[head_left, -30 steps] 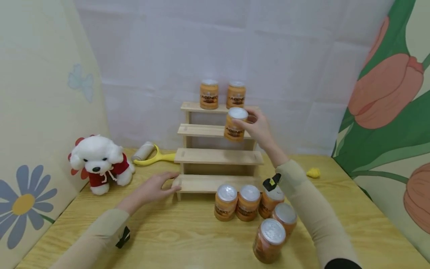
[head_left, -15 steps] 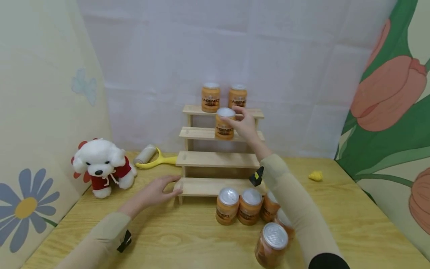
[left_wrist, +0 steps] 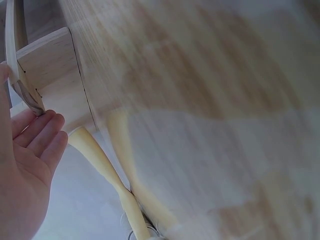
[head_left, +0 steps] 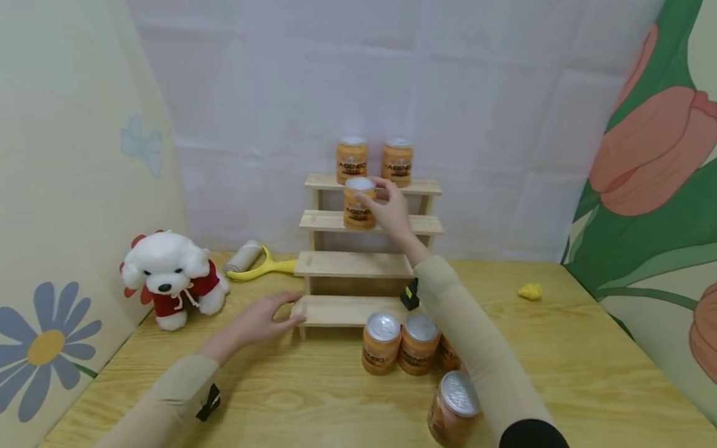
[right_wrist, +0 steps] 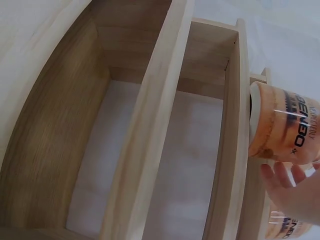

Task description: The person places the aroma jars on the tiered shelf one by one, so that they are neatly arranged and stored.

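My right hand (head_left: 393,214) pinches an orange can (head_left: 356,214) with a silver lid, thumb in front and fingers behind. The can is upright at the left half of the second step from the top. In the right wrist view, the base of the held can (right_wrist: 282,125) is right at a board's edge. A four-step wooden display shelf (head_left: 353,264) stands on the table; two matching cans (head_left: 351,163) sit on its top step. My left hand (head_left: 257,320) grips the left end of the bottom step (head_left: 336,311), with thumb and fingers on either side of the board.
Several more orange cans (head_left: 381,351) stand before the shelf at its right, partly hidden by my right sleeve (head_left: 476,330). A white plush dog (head_left: 168,274) and a yellow-handled lint roller (head_left: 263,267) lie left. A small yellow object (head_left: 529,291) is at right.
My right hand has carried the can leftward along the second step from the top, from its right part to its left half. My left hand has stayed at the bottom step's end.
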Demonstrator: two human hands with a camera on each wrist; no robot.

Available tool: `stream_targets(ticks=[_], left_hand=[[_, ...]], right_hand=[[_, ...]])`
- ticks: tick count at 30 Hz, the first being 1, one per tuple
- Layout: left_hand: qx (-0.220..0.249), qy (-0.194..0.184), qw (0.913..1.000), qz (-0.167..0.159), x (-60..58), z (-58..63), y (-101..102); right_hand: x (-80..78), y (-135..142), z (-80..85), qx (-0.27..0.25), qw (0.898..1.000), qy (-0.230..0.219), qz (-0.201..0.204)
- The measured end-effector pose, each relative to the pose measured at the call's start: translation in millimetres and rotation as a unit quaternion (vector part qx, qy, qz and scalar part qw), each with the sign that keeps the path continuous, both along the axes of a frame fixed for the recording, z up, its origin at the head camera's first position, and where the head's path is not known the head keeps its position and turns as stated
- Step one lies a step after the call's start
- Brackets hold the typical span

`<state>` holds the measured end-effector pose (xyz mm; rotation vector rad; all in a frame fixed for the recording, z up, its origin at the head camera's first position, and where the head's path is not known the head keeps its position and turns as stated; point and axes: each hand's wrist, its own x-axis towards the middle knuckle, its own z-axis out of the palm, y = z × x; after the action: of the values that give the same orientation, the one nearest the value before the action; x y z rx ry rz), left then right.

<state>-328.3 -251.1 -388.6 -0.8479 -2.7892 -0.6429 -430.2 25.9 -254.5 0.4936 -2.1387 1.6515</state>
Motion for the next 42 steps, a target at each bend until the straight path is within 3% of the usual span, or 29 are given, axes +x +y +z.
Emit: stream_targets(ticks=[3, 9, 16, 24, 34, 42], left_hand=[[0.001, 0.002, 1.0, -0.003, 0.3, 1.6, -0.8], [-0.002, 0.008, 1.0, -0.005, -1.3, 2.0, -2.4], [-0.001, 0.008, 1.0, -0.005, -1.8, 0.7, -3.2], [0.003, 0.001, 1.0, -0.007, -0.1, 2.5, -4.3], [0.004, 0.01, 0.9999, -0.008, 0.9, 3.4, -5.5], [0.006, -0.007, 1.0, 0.003, 0.9, 3.1, -5.0]], right_hand=[[0.8, -2.9, 0.4, 0.049, 0.999, 0.016, -0.016], [1.5, -1.7, -3.2, 0.101, 0.994, 0.0, 0.034], [-1.8, -2.0, -10.1, 0.101, 0.993, -0.006, 0.063], [-1.9, -6.6, -16.2, 0.081, 0.994, -0.065, 0.042], [-3.5, -11.2, -18.5, 0.118, 0.991, -0.063, 0.001], [-3.5, -12.9, -20.8, 0.137, 0.989, -0.046, -0.015]])
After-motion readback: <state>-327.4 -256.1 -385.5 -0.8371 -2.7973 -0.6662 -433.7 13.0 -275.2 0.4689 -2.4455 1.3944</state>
